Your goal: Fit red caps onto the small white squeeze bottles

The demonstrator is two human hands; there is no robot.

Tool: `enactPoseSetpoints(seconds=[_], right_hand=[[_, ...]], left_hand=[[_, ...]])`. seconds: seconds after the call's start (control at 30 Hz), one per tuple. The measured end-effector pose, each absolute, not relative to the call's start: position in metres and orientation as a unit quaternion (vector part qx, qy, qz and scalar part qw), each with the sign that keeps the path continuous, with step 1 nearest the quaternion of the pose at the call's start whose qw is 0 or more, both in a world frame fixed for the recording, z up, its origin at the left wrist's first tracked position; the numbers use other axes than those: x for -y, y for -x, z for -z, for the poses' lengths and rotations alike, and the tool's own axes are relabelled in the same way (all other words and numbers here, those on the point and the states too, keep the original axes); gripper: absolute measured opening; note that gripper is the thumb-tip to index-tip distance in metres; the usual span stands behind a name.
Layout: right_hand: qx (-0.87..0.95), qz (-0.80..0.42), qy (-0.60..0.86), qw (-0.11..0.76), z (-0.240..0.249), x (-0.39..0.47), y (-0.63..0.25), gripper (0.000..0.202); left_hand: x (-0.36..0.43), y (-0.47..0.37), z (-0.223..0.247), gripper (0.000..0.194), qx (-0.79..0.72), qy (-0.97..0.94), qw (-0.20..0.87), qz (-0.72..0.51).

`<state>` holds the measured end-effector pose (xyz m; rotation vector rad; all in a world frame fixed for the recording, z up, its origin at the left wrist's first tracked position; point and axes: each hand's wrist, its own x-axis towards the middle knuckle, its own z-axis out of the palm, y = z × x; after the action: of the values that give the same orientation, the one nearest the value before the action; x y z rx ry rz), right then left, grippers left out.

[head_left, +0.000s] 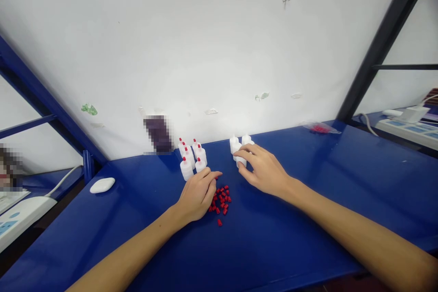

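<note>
My left hand is closed above a loose heap of small red caps, with one red cap showing under its index fingertip; the thumb tip is partly hidden. Behind that hand stand several white squeeze bottles in two rows, upright and topped with red caps. On the right, my right hand has thumb and fingers around a white bottle, partly covering it. More white bottles without red caps, such as one white bottle, stand upright just beyond these fingers.
A white rounded case lies on the blue table at the left. Near the back right is a clear bag of red caps. A white wall rises behind, with power strips beyond the frame at the right.
</note>
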<state>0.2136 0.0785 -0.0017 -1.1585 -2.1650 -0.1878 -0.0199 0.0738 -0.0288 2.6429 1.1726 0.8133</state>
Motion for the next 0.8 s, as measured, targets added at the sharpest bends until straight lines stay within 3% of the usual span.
enactPoseSetpoints(seconds=[0.27, 0.5, 0.67, 0.8], right_hand=[[0.867, 0.016, 0.369, 0.334, 0.008, -0.073, -0.206, 0.022], [0.885, -0.101, 0.357, 0.282, 0.016, -0.068, -0.196, 0.026], [0.903, -0.167, 0.326, 0.227, 0.021, -0.068, -0.189, 0.049], [0.912, -0.177, 0.314, 0.195, 0.022, -0.069, -0.186, 0.047]], left_hand=[[-0.075, 0.021, 0.032, 0.035, -0.367, -0.883, 0.093, -0.278], [-0.072, 0.024, 0.028, 0.028, -0.376, -0.833, 0.067, -0.401], [-0.075, 0.026, 0.029, 0.025, -0.399, -0.773, 0.068, -0.488], [-0.076, 0.024, 0.031, 0.021, -0.396, -0.746, 0.067, -0.531]])
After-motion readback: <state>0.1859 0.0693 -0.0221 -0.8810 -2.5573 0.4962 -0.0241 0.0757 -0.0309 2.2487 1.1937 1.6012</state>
